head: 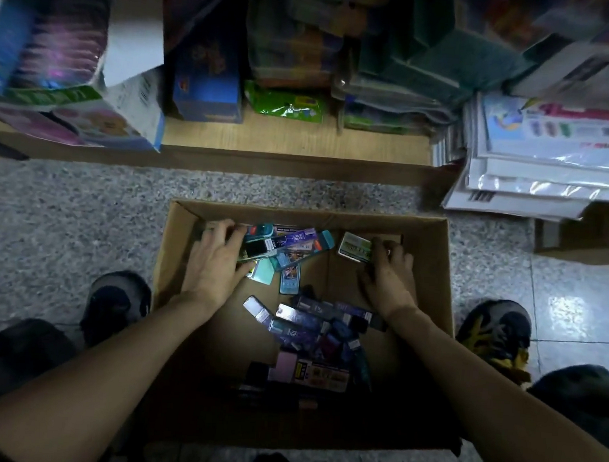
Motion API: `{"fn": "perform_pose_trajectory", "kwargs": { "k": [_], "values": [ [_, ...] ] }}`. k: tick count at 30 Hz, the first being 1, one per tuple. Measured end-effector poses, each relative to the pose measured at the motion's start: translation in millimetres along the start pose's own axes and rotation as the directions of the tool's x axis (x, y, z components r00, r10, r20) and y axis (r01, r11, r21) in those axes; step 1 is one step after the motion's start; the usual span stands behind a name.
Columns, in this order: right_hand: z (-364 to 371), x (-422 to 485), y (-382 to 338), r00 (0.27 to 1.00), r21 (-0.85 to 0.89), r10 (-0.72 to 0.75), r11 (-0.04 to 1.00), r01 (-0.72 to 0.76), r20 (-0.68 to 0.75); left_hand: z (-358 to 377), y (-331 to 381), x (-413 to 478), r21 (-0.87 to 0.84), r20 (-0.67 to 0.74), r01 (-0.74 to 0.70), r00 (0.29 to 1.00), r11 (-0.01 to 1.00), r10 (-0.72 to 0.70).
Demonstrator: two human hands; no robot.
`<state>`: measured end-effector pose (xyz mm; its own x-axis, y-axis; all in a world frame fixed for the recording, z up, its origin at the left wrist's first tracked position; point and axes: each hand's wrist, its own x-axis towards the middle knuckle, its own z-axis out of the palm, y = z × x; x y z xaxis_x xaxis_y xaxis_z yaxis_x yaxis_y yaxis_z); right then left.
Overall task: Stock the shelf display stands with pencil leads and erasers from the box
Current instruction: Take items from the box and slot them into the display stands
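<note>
Head view: right fingers point(385, 252) murky beside green packet point(355, 247).

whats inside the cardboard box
Slim lead cases: a bunch gripped by the left hand, a pile nearer the person, and a green-white pack held by the right hand. Anything beneath the hands and pile is covered.

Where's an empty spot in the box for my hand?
Bare box floor shows between the packs held by the left hand and the right hand, and left of the near pile. The pile and far left corner are crowded.
</note>
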<state>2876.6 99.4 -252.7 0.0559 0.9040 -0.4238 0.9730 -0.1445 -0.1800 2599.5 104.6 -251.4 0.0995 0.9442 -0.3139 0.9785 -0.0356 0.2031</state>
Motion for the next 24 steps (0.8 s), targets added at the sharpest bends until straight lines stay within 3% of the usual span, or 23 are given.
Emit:
{"fn": "perform_pose_trajectory", "kwargs": {
  "k": [4, 7, 10, 14, 20, 24],
  "values": [
    [-1, 5, -5, 0.999, -0.071, 0.034, 0.997, -0.034, -0.003, 5, 6, -4, 0.091, 0.041, -0.002, 0.999, 0.996, -0.001],
    [6, -1, -8, 0.997, 0.032, 0.047, 0.998, -0.049, 0.054, 14, 15, -9, -0.005, 0.127, 0.105, 0.986, 0.994, -0.104],
    [15, -9, -13, 0.989, 0.187, 0.045, 0.98, -0.071, 0.139, 17, 21, -13, -0.213, 0.17, 0.243, 0.963, 0.947, -0.209],
    [18, -11, -15, 0.986, 0.235, 0.083, 0.965, -0.115, 0.144, 16, 25, -21, -0.277, 0.141, 0.253, 0.965, 0.927, -0.222],
    [12, -13, -8, 0.979, 0.514, 0.074, 0.842, -0.164, 0.192, 18, 22, -24, -0.343, 0.153, 0.323, 0.946, 0.882, -0.287],
    [0, -20, -6, 0.979, 0.672, 0.067, 0.718, -0.181, 0.192, 16, 20, -30, -0.593, 0.153, 0.366, 0.926, 0.717, -0.346]
  ]
}}
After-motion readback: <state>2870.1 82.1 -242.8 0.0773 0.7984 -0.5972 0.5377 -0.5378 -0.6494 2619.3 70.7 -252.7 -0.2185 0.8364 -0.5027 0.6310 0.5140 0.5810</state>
